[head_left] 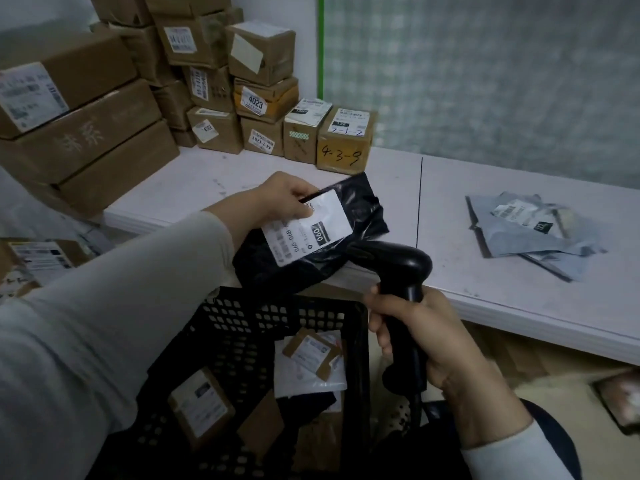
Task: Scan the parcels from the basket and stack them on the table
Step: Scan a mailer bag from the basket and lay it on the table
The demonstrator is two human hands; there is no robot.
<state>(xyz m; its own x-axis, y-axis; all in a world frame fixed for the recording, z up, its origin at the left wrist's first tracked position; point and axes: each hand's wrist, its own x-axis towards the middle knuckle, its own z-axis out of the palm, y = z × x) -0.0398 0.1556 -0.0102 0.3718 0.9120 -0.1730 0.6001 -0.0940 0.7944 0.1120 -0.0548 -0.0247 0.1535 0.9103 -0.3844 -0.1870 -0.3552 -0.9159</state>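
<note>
Pale tabletop (450, 209) carried stacked cardboard boxes (86, 109) at left. The left hand (277, 202) pinched a black parcel (287, 271) above the basket (242, 317), where several parcels (308, 355) waited. The right hand (433, 341) gripped the scanner (405, 265), aimed at its label (308, 226). Grey mailers (530, 230) lay stacked at right, so most work seemingly remained.
</note>
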